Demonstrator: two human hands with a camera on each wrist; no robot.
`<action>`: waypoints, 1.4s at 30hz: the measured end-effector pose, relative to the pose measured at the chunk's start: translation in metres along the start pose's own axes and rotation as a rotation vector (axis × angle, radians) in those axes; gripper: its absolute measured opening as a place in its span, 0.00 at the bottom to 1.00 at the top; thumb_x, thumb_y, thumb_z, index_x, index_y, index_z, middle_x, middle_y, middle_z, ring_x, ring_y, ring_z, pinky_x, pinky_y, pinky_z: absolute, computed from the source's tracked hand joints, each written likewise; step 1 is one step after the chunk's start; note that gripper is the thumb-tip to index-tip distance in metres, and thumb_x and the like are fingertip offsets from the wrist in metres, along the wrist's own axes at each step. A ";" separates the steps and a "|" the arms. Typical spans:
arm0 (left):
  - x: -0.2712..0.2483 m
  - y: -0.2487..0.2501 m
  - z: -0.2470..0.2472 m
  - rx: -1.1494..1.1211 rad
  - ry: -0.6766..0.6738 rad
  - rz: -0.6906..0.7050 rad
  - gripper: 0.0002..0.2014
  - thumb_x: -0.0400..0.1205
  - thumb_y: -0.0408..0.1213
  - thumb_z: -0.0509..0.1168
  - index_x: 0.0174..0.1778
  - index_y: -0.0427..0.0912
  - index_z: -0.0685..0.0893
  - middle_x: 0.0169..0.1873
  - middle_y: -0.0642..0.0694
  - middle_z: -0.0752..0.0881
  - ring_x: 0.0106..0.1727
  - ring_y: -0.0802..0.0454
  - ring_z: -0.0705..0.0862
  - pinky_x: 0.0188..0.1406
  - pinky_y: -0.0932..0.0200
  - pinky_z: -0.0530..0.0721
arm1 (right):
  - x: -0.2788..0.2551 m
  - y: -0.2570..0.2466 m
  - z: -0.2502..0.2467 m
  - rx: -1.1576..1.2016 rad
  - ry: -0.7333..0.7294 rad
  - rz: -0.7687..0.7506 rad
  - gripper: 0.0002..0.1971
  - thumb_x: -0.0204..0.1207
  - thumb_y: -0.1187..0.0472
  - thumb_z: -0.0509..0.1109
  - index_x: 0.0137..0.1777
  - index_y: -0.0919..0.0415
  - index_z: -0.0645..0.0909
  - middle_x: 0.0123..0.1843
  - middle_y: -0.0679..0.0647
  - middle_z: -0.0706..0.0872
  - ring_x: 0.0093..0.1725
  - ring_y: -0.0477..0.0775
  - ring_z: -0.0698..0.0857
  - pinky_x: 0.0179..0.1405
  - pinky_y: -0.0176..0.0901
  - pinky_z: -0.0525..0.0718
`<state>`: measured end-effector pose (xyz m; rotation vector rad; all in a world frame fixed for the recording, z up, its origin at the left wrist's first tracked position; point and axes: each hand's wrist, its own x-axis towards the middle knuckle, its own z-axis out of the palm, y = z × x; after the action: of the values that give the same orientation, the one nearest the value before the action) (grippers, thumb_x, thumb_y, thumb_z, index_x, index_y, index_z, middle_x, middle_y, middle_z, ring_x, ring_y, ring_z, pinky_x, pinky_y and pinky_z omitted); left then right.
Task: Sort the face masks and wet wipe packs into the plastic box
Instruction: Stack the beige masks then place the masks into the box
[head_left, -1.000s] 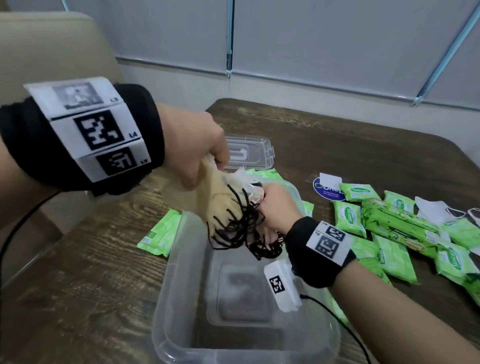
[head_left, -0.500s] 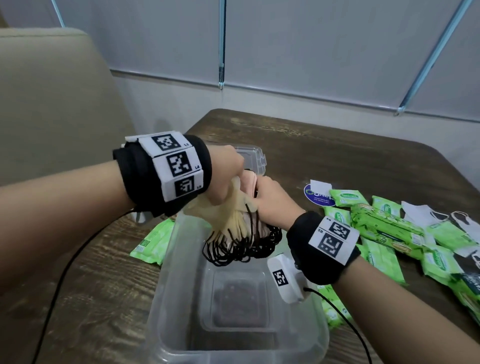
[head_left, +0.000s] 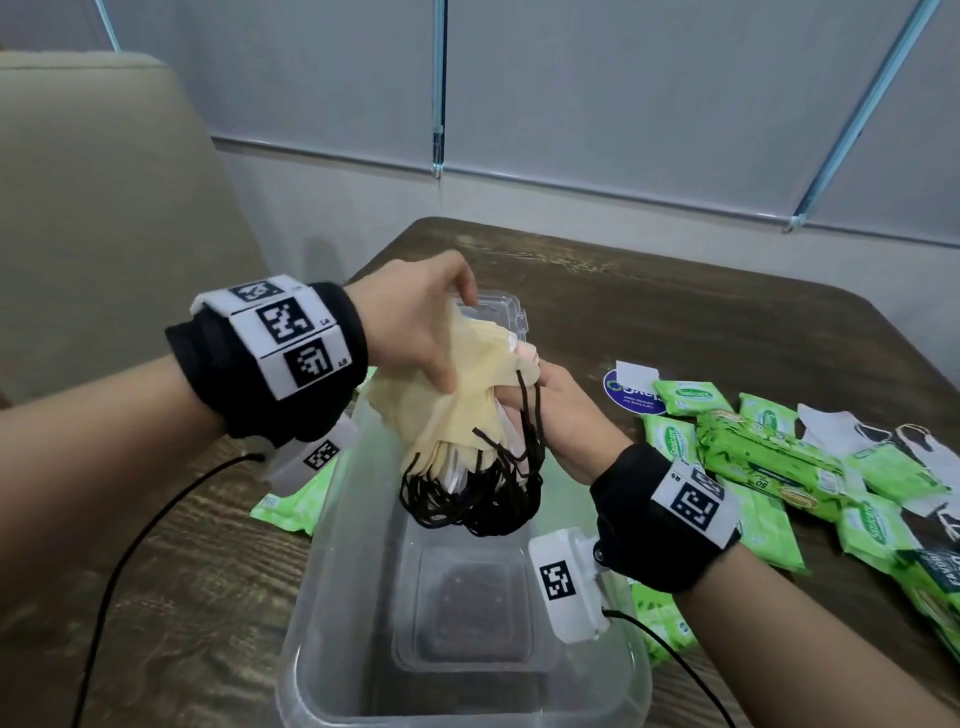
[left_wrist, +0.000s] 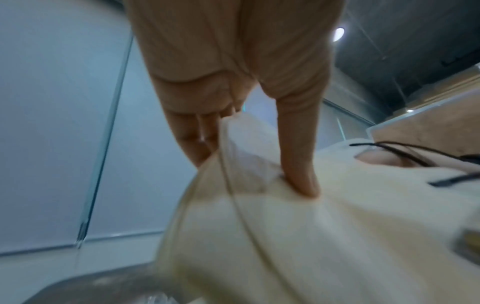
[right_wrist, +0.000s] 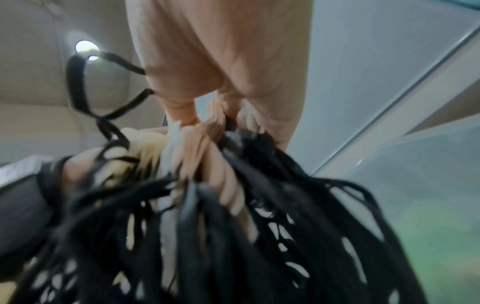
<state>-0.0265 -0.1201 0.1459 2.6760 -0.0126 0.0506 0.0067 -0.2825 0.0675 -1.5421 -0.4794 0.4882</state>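
Note:
A thick bundle of cream and pink face masks (head_left: 457, 400) with black ear loops (head_left: 478, 499) hangs over the far end of the clear plastic box (head_left: 332, 519). My left hand (head_left: 421, 332) grips the bundle from above, thumb pressed into the cream fabric (left_wrist: 298, 236). My right hand (head_left: 561, 415) grips it from the right side, fingers curled round the mask edges (right_wrist: 207, 156) and loops (right_wrist: 233, 236). The box bottom shows nothing but the table through it. Green wet wipe packs (head_left: 763, 457) lie on the table to the right.
The box lid (head_left: 498, 312) lies behind the box. One wipe pack (head_left: 296, 499) lies left of the box. Loose white masks (head_left: 852, 431) and a blue round label (head_left: 634, 395) lie among the packs at right. A beige chair (head_left: 104, 208) stands at left.
Both hands have kept hold of the mask bundle over the box's far end; the head view has shifted and the left wrist sits lower in it.

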 end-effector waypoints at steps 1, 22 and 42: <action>-0.002 -0.006 0.002 -0.085 0.053 -0.005 0.34 0.55 0.39 0.84 0.53 0.52 0.73 0.43 0.57 0.81 0.46 0.53 0.81 0.43 0.56 0.81 | 0.000 0.000 -0.001 0.040 0.009 -0.006 0.15 0.76 0.74 0.65 0.60 0.62 0.81 0.53 0.54 0.88 0.53 0.50 0.86 0.60 0.42 0.81; -0.002 -0.029 0.020 -0.166 -0.292 0.220 0.35 0.81 0.31 0.65 0.70 0.73 0.58 0.55 0.68 0.69 0.59 0.58 0.74 0.66 0.65 0.68 | 0.006 0.011 -0.006 0.134 -0.024 0.085 0.07 0.82 0.62 0.64 0.52 0.60 0.84 0.43 0.53 0.90 0.40 0.47 0.87 0.38 0.37 0.84; -0.001 -0.025 0.039 -0.668 -0.011 0.110 0.24 0.60 0.39 0.77 0.51 0.59 0.83 0.47 0.51 0.89 0.49 0.53 0.88 0.52 0.56 0.86 | -0.003 0.003 -0.016 0.199 -0.060 0.084 0.17 0.84 0.54 0.55 0.58 0.62 0.82 0.47 0.54 0.90 0.47 0.52 0.88 0.48 0.43 0.86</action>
<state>-0.0254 -0.1151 0.1003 2.0054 -0.1533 0.0545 0.0129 -0.2974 0.0647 -1.3632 -0.4001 0.6301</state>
